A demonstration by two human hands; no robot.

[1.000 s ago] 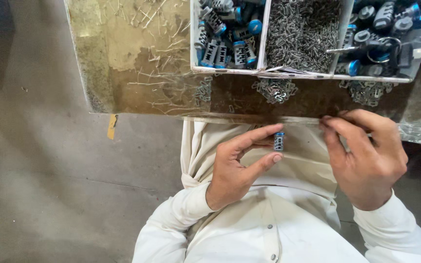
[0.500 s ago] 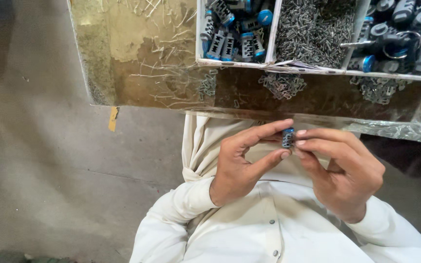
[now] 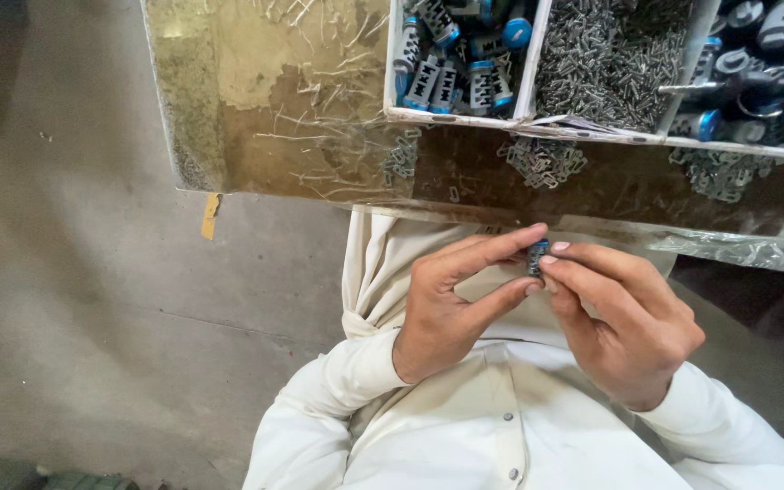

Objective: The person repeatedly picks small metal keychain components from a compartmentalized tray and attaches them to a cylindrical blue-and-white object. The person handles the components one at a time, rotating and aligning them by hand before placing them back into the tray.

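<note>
Both hands meet in front of the chest, above a white buttoned garment (image 3: 501, 426). The left hand (image 3: 451, 304) pinches a small grey-and-blue cylindrical part (image 3: 537, 256) between thumb and forefinger; the right hand (image 3: 623, 318) closes its own fingertips on the same part from the other side, so each grip is pressed onto it and neither is spread. The part is held in the air, just below the near edge of the surface (image 3: 338, 172). The step in hand appears to be fitting or adjusting this part by fingertip work; the next move likely calls for a steady pinch and fine turning or pressing, since the part is small and largely hidden by the fingers. Farther off, on the plastic-covered surface, lie loose metal clips (image 3: 546, 161). Beyond them stands a white divided tray (image 3: 465, 118), with like blue-and-grey parts (image 3: 455, 63) in one compartment and small metal pieces (image 3: 610, 63) in the next.
</note>
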